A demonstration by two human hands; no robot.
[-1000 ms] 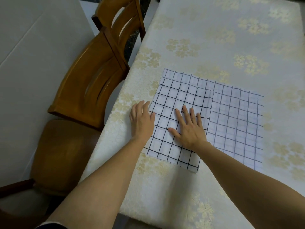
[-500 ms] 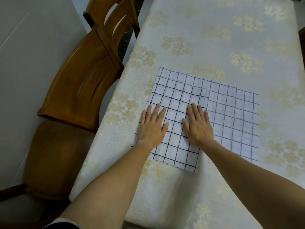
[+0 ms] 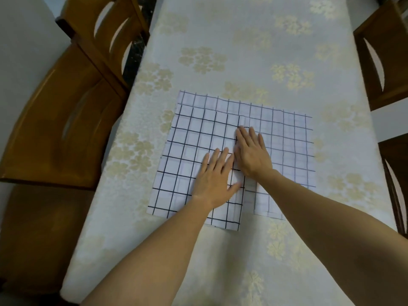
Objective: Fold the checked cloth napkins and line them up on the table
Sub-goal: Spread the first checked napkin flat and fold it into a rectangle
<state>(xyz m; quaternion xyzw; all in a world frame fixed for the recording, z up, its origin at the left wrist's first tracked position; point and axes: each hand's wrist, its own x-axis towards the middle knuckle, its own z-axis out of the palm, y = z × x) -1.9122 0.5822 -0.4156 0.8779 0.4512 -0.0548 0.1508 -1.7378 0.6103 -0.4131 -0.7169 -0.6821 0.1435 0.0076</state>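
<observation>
1. Head view: the checked napkin (image 3: 287, 149) lay flat on the bench (image 3: 247, 25), in the near half and a little left of the middle.
2. The napkin's right part showed a faint, pale grid. Its left part was covered by a folded flap (image 3: 189, 138) with bold dark lines, lying on top of the paler layer.
3. The flap's right edge ran from far to near and passed under the hands. Its near edge reached closer to the person than the near edge of the paler layer beside it.
4. The left hand (image 3: 215, 176) lay palm down on the flap, close to that right edge. Its fingers were straight and slightly spread, pointing away, and its thumb stretched out to the right. It pressed the cloth and gripped nothing.
5. The right hand (image 3: 252, 154) lay palm down just beyond and to the right of the left hand, across the flap's right edge. Its fingers were straight and close together, flat on the cloth, and held nothing.
6. The two hands sat side by side and seemed to touch along the left forefinger, though the view did not make that contact certain.
7. A cream cover (image 3: 265, 250) with pale gold flowers was spread over the bench.
8. Two wooden chairs (image 3: 66, 120) stood along the left side of the bench.
9. Two darker chairs (image 3: 379, 62) showed partly at the right edge.
</observation>
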